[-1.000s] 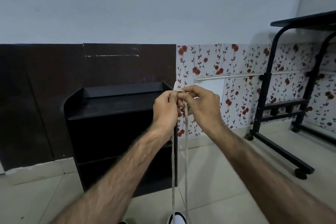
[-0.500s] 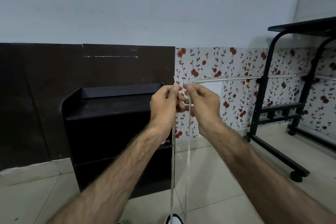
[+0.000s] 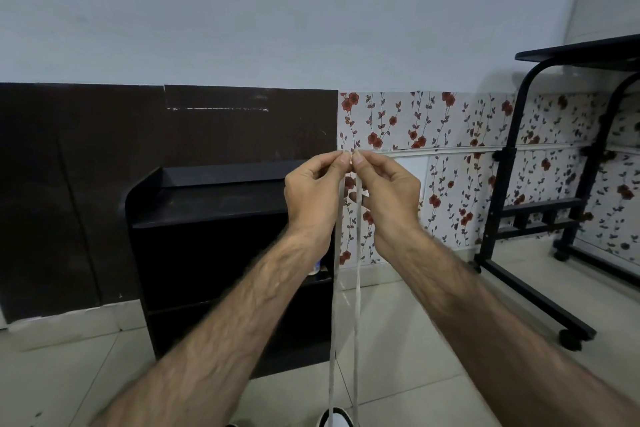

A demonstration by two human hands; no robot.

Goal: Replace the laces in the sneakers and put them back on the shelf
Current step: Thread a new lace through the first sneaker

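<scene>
Tiled floor, black shelf (image 3: 221,204) behind, left hand (image 3: 313,191) and right hand (image 3: 388,191) each pinching a lace end (image 3: 356,253) at the grip, strands hanging below

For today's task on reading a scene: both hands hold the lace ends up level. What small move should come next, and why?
Probably lower both ends toward the sneaker and thread the next eyelets. The left hand and right hand pinch the white lace tips side by side, both strands hanging taut, so the lengths look evened.

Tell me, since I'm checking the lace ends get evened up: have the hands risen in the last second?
Yes. The left hand and right hand now pinch the lace ends higher above the black shelf top, fingertips level with its back rim.
</scene>
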